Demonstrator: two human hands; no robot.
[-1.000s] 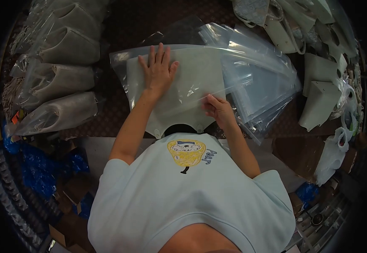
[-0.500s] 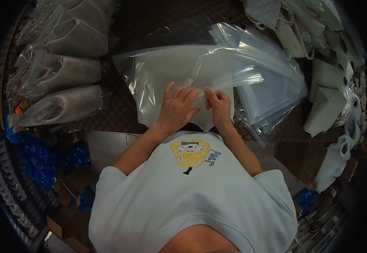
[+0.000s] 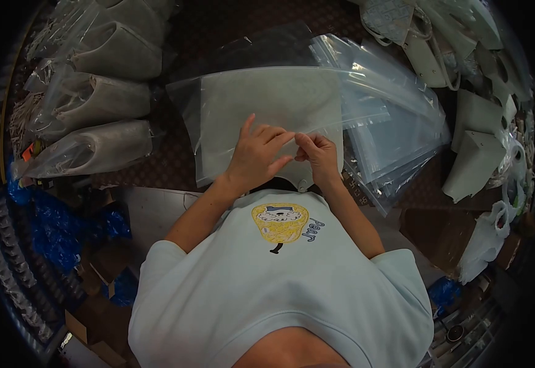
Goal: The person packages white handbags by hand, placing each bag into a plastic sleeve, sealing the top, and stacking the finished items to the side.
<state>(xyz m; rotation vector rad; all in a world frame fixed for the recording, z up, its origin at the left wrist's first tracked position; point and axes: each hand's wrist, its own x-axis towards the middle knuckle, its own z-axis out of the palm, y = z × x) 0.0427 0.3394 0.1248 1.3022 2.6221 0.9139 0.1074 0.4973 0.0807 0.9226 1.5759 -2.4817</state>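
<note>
A pale grey-green handbag [image 3: 273,92] lies flat in front of me, partly covered by a clear plastic bag [image 3: 184,104]. My left hand [image 3: 258,150] rests over it with fingers stretched out and slightly spread. Close beside it, my right hand [image 3: 317,153] is closed in a pinch at the plastic bag's edge; the fingers hide exactly what part is held. The two hands' fingertips nearly meet. Toward my body, a small round fitting [image 3: 303,186] shows on the handbag's lower edge.
Several clear plastic bags [image 3: 396,135] are fanned out at the right. Bagged grey handbags [image 3: 117,147] stand in a row at the left. More pale handbags [image 3: 485,159] lie at the far right. Blue plastic [image 3: 65,236] and cardboard [image 3: 442,236] sit below the brown patterned tabletop [image 3: 175,165].
The plastic over the handbag looks flatter, with fewer bright creases. My right hand's fingers have shifted slightly, closer to my left fingertips. The view has moved a little.
</note>
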